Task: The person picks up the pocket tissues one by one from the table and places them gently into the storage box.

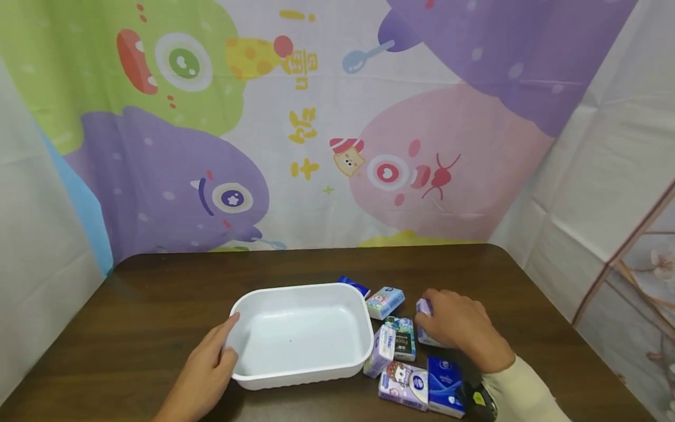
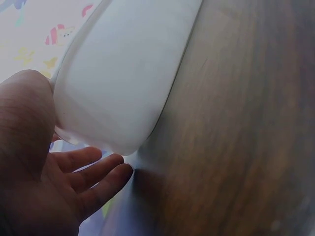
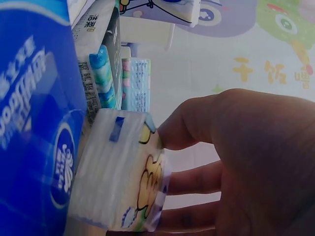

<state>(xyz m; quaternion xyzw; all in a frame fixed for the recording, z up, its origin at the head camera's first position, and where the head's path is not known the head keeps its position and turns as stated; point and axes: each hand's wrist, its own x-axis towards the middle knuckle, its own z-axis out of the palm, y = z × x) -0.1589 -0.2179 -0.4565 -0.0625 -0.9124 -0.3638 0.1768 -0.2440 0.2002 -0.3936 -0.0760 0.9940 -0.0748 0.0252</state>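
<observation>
A white plastic tray [image 1: 302, 375] stands on the brown table. At its left end is my left hand [image 1: 205, 363], index fingertip at the rim. The left wrist view has the fingers [image 2: 101, 189] of that hand loosely extended beside the tray's outer wall. My right hand [image 1: 466, 328] holds a small purple tissue pack [image 1: 424, 307], right of the other packs and mostly covered by the hand. Up close in the right wrist view, the thumb and fingers lie against the printed side of this pack [image 3: 110, 167], its white tissue layers facing the camera.
Several tissue packs lie between tray and right hand: a blue one [image 1: 445, 384], a cartoon one [image 1: 403, 384], a dark one [image 1: 403, 340], a tilted purple-white one [image 1: 381, 351] and a light blue one [image 1: 386, 302]. Another blue pack [image 1: 352, 285] is partly hidden behind the tray. A cartoon curtain [image 1: 316, 217] hangs behind.
</observation>
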